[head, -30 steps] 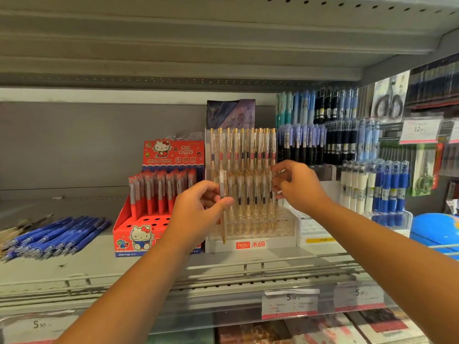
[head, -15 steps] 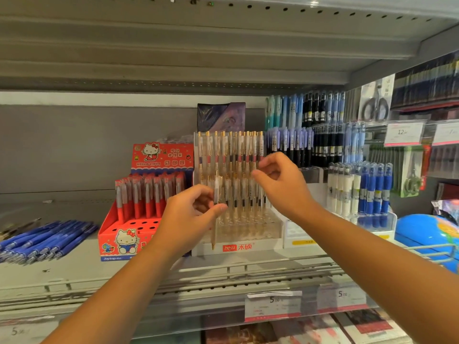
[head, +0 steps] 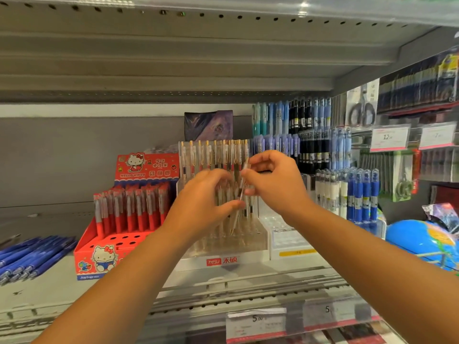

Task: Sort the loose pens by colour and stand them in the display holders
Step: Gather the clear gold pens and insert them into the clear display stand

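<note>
1. One pen (head: 239, 194) is in the hands. It is a thin, clear plastic stick with a pointed tip. It is tilted, tip down, in front of the clear holder (head: 193, 261) and above its front rows.
2. The left hand (head: 201, 202) pinches the middle of the pen between the thumb and curled fingers. The right hand (head: 275, 184) pinches its upper end with the fingertips.
3. The clear holder has a white base with a red label. Two stepped tiers of similar clear pens with gold clips stand upright in it; they are too blurred to count.
4. Just left of it stands one red cardboard box (head: 84, 256) with a cartoon cat. Red pens (head: 131, 209) stand in its back rows, and round holes show dark in front.
5. The loose blue pens (head: 32, 254) lie in one heap at the far left, well apart from the hands.
6. The shelf (head: 49, 291) is grey metal with a wire rail in front. Two price tags (head: 255, 321) hang on its edge.
7. At the right there is one shiny blue globe (head: 422, 242).
</note>
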Available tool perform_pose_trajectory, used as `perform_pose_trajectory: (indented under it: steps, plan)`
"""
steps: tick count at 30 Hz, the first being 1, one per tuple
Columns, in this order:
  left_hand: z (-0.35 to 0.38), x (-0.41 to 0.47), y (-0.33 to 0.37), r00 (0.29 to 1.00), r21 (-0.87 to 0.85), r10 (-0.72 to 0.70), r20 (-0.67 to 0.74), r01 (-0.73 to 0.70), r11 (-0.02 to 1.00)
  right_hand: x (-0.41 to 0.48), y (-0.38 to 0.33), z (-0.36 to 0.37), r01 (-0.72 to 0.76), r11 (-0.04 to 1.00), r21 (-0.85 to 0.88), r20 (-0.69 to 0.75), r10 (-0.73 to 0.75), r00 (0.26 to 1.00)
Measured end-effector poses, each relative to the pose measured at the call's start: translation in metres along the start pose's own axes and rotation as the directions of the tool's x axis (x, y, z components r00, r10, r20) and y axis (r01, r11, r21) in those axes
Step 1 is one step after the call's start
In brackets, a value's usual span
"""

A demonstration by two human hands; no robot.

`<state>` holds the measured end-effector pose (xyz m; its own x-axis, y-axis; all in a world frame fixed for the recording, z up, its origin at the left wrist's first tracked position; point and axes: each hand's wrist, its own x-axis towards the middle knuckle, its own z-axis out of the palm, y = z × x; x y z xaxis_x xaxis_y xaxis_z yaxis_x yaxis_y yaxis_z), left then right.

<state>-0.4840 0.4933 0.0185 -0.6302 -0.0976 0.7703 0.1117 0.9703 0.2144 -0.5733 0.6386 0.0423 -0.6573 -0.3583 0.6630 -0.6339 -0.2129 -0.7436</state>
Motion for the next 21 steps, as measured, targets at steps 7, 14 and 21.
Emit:
perform_pose_trajectory:
  steps: [7,14,21]
  plan:
    - [0.011,0.013,-0.016,0.991,0.337,-0.043,0.124,-0.001,0.942,0.026,0.022,-0.031,0.012,0.992,-0.125,-0.087,-0.023,0.996]
    - [0.018,0.01,-0.026,0.992,0.376,0.001,0.122,-0.048,0.925,0.031,0.048,-0.028,0.014,0.957,-0.289,-0.046,-0.029,0.999]
    - [0.022,0.006,-0.025,0.993,0.459,0.049,0.108,-0.094,0.884,0.026,0.063,-0.013,0.007,0.919,-0.393,0.066,0.021,0.998]
